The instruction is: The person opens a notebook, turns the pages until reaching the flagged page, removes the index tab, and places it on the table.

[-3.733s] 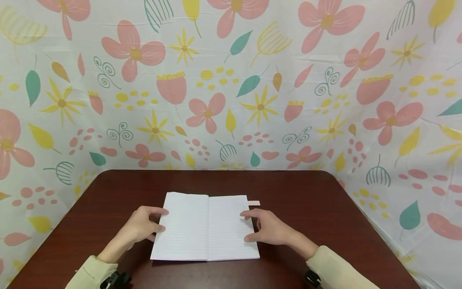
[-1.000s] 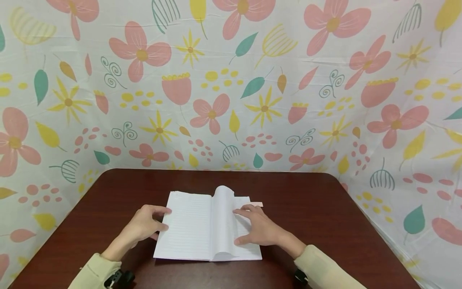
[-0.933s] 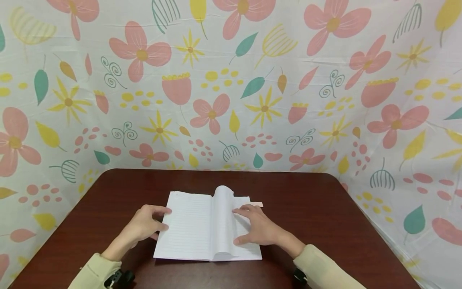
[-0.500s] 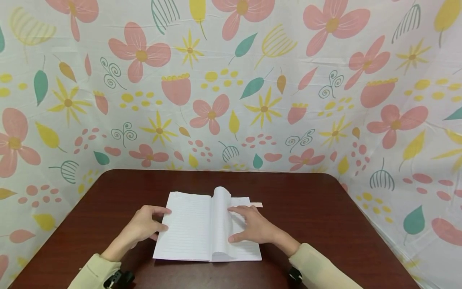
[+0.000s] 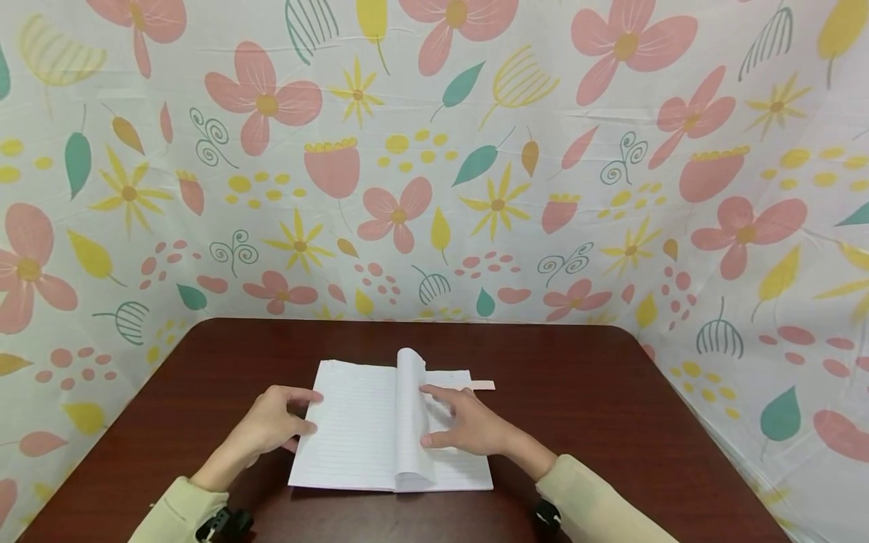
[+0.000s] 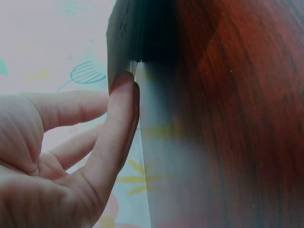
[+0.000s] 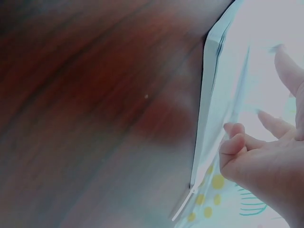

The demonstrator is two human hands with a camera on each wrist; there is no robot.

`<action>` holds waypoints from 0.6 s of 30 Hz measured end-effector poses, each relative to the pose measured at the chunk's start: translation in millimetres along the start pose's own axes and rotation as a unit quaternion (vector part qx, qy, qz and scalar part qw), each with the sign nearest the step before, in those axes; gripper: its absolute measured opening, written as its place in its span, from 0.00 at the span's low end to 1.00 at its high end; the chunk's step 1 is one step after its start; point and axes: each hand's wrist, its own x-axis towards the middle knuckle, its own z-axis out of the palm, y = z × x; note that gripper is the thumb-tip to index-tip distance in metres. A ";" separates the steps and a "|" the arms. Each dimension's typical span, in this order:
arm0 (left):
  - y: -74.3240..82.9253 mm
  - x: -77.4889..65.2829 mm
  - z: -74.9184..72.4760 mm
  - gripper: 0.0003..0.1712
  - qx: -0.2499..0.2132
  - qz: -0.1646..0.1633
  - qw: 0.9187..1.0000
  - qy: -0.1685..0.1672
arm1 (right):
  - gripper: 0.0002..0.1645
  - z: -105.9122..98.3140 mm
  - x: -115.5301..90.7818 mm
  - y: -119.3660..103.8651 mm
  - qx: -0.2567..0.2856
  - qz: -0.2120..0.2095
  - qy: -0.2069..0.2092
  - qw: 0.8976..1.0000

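An open lined notebook (image 5: 349, 434) lies on the table in the head view, one right-hand page (image 5: 410, 422) bowed up near the spine. My left hand (image 5: 271, 422) grips the notebook's left edge. In the left wrist view, thumb and fingers (image 6: 121, 114) pinch that edge from both sides. My right hand (image 5: 471, 426) is over the right half; its index finger and thumb, set apart, touch the bowed page's right side. In the right wrist view, the right hand (image 7: 266, 156) has its other fingers folded in, beside the notebook's edge (image 7: 211, 90).
A pale strip (image 5: 483, 385) sticks out from the notebook's upper right side. The dark reddish-brown table (image 5: 577, 392) reaches back to a white floral-print cloth (image 5: 434, 151) hung behind and at the sides.
Both pages lay flat at first; then one right-hand page bowed up. My right hand has slid left, pushing that page's curl closer to the spine. The left hand keeps its grip.
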 end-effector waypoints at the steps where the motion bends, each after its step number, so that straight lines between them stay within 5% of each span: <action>1: -0.2 0.0 -0.1 0.26 0.000 0.001 1.000 -0.001 | 0.50 -0.1 0.3 -1.0 0.005 0.002 -0.002 1.000; 18: -0.4 -0.1 -0.9 0.26 0.001 0.003 1.000 -0.005 | 0.53 3.1 10.3 -6.8 0.054 -0.004 0.000 0.999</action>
